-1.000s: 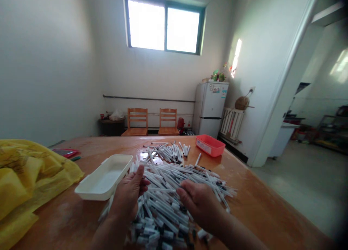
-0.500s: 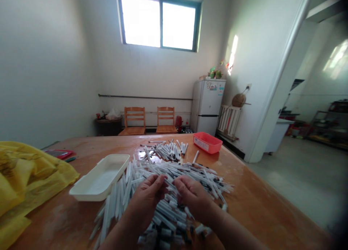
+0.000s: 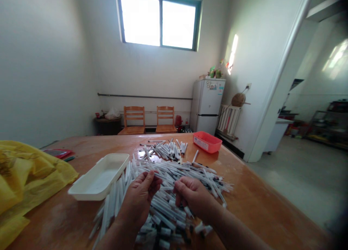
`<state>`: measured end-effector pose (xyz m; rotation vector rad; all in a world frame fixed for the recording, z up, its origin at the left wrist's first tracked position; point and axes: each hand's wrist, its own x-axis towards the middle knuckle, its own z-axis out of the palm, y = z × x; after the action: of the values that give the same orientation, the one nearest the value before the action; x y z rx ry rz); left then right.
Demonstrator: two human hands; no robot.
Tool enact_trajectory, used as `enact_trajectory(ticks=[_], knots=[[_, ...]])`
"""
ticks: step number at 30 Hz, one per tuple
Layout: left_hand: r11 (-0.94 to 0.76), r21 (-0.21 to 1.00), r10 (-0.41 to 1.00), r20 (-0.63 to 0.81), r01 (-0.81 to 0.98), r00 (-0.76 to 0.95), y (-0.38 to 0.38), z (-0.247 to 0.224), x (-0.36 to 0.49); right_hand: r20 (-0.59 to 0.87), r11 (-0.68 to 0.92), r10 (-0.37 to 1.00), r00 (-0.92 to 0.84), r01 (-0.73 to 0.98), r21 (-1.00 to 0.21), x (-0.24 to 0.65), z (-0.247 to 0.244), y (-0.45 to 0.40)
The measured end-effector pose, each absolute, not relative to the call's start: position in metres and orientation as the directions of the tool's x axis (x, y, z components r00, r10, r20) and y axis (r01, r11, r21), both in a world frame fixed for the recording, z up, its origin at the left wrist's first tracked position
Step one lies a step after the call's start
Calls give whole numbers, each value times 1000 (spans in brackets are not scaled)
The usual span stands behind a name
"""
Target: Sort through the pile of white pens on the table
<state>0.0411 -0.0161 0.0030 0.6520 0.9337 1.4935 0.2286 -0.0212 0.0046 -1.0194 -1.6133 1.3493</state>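
My left hand (image 3: 143, 191) is closed in a pinch, thumb against forefinger. From its tips a slim pale pen part (image 3: 158, 175) seems to point toward the right hand, though it blurs into the heap behind. My right hand (image 3: 190, 192) is also pinched, a short gap away; whatever its fingertips hold is hidden. Both hands hover over a large heap of white pen barrels (image 3: 171, 210), several with black ends. Clear and black caps show at the heap's near side. Beyond lies a smaller group of white pen pieces (image 3: 170, 150).
Left of the heap stands a cream plastic tray (image 3: 94, 183). A red plastic basket (image 3: 207, 142) sits at the table's far right. Yellow plastic sheeting (image 3: 32, 174) covers the left edge. Two wooden chairs (image 3: 134, 119) and a fridge (image 3: 209, 105) stand behind the wooden table (image 3: 261, 206).
My left hand has shifted left and slightly up, widening the gap between the hands. The right hand stays nearly in place, still pinched.
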Motion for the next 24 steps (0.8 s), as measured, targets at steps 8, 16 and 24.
enact_trajectory(ticks=[8,16,24], knots=[[42,837,970,-165,-545,-180,-18,5,40,465,577,817,-343,446,-685,230,11,-32],[28,822,971,-157,-569,-180,-18,5,40,254,354,900,-355,252,-901,226,0,-28],[13,829,969,-148,-558,-197,-17,5,43,202,271,916,-346,164,-949,224,-3,-25]])
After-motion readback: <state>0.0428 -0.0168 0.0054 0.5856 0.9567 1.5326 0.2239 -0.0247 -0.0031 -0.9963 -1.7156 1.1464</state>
